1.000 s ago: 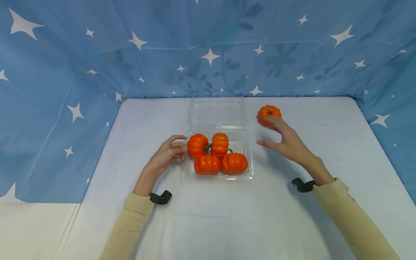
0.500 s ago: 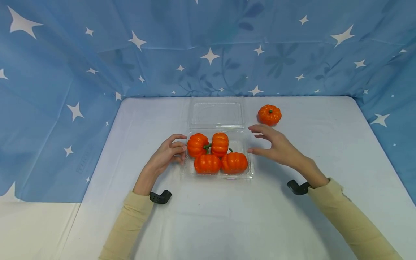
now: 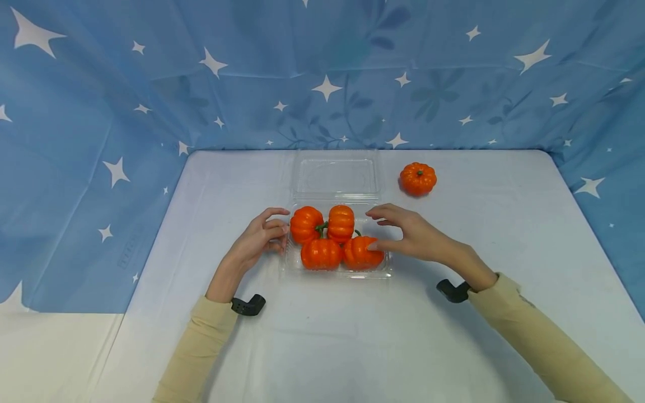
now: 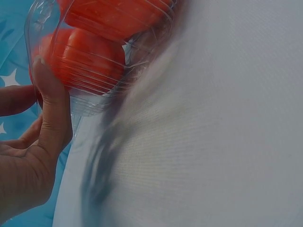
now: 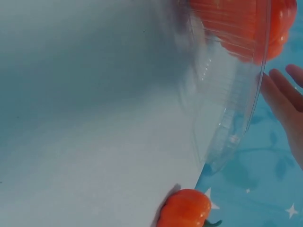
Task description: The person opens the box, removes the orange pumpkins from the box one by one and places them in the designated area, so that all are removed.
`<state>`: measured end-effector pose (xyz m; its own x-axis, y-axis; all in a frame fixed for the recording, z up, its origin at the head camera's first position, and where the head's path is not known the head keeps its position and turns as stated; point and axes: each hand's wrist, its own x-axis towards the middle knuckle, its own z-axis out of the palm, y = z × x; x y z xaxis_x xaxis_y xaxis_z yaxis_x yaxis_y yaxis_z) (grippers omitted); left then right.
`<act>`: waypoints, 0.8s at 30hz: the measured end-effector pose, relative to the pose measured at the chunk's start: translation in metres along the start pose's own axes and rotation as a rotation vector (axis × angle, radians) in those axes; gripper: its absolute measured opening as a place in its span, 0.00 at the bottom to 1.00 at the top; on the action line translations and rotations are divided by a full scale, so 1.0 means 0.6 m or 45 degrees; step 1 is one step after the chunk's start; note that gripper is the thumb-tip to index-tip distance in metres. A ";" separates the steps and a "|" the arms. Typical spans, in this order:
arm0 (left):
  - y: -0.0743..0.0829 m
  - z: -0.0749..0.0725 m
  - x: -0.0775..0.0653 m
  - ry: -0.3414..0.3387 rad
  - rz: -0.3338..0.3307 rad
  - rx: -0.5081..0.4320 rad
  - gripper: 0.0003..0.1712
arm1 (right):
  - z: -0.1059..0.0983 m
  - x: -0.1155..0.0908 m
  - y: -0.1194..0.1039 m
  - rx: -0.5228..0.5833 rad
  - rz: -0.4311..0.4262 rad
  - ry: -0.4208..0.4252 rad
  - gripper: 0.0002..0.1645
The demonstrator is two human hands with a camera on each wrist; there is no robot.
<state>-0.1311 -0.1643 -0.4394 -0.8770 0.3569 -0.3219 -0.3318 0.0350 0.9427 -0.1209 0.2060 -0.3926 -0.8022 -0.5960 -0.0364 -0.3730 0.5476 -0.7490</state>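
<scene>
Several small orange pumpkins (image 3: 321, 254) with green stems sit in a clear plastic clamshell container (image 3: 387, 274), whose lid (image 3: 336, 173) lies folded back toward the curtain. My left hand (image 3: 254, 240) is at the container's left edge. In the left wrist view, its thumb and fingers (image 4: 52, 99) pinch the rim beside a pumpkin (image 4: 85, 56). Over the container's right side hovers my right hand (image 3: 415, 232), fingers spread and holding nothing; its thumb overlaps the front right pumpkin (image 3: 361, 254). One more pumpkin (image 3: 418, 179) stands on the table, behind and right of the container.
A white cloth covers the table (image 3: 322, 347). Blue curtain fabric (image 3: 252, 67) with white stars hangs along the back and sides. Each wrist carries a black camera band (image 3: 249, 305) below a beige sleeve (image 3: 201, 341).
My right hand has moved left and toward me, from over the lone pumpkin to over the container's right side. The left hand, container and pumpkins have stayed in place.
</scene>
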 end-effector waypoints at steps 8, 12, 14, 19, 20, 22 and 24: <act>0.000 -0.002 -0.002 0.016 -0.005 0.005 0.27 | 0.011 0.018 -0.009 -0.072 -0.003 -0.114 0.41; 0.000 -0.002 -0.003 0.009 -0.001 0.010 0.28 | 0.015 0.025 -0.011 -0.108 0.006 -0.160 0.39; 0.000 -0.001 -0.002 0.002 0.007 0.014 0.28 | 0.015 0.027 -0.011 -0.123 0.012 -0.186 0.39; -0.002 0.001 0.000 0.000 0.027 0.010 0.26 | 0.017 0.034 -0.015 -0.191 0.040 -0.283 0.37; -0.002 0.001 0.000 0.007 0.025 0.006 0.26 | 0.018 0.035 -0.016 -0.205 0.048 -0.306 0.37; -0.002 0.002 0.000 0.013 0.023 0.003 0.26 | 0.019 0.037 -0.019 -0.224 0.064 -0.348 0.36; -0.003 0.003 -0.001 0.020 0.019 -0.004 0.26 | 0.020 0.037 -0.020 -0.226 0.072 -0.371 0.36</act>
<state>-0.1295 -0.1632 -0.4406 -0.8871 0.3425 -0.3095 -0.3201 0.0267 0.9470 -0.1285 0.1790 -0.3922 -0.6665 -0.6903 -0.2814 -0.4276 0.6632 -0.6143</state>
